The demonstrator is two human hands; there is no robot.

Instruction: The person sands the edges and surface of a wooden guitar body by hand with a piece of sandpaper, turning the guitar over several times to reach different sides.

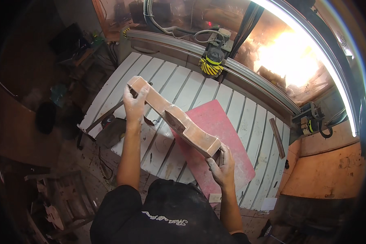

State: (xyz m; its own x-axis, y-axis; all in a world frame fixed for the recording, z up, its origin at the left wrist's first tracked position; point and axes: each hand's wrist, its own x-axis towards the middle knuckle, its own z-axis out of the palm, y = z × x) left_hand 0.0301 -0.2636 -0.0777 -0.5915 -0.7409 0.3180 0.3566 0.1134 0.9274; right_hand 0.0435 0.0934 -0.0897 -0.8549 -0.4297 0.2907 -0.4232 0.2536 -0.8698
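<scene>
Nearest the camera, at 6 o'clock, is the wearer's black shirt [162,219], with one line of pale lettering across it. The wooden piece [181,116] is at the centre of view, slanting from between 10 and 11 o'clock to between 4 and 5, and appears raised above the red board [232,154].

Grip: the left hand [135,99], at 10 o'clock, is clamped on the upper end; the right hand [223,166], between 4 and 5 o'clock, is clamped on the lower end. Some fingertips are hidden behind the wood.

Handling, as judged: supporting both ends is sound for a long, stepped part. Weight should be shared evenly between the hands, with thumbs kept off the corners and the middle left unobstructed so the recess can be viewed. Pale dust on both hands could make the hold slippery; firm, even pressure is advised. Adequate room should be kept from the machine head [212,63] at 1 o'clock.

Count: hands, two, both occupied; wooden piece, one; red board, one, lying askew on one white slatted table [183,87]; machine heads, two, the other unit [309,120] being at 3 o'clock; dark strip [277,138], one, just past 3 o'clock; pale block [215,198], one, at 5 o'clock beside the right forearm.
</scene>
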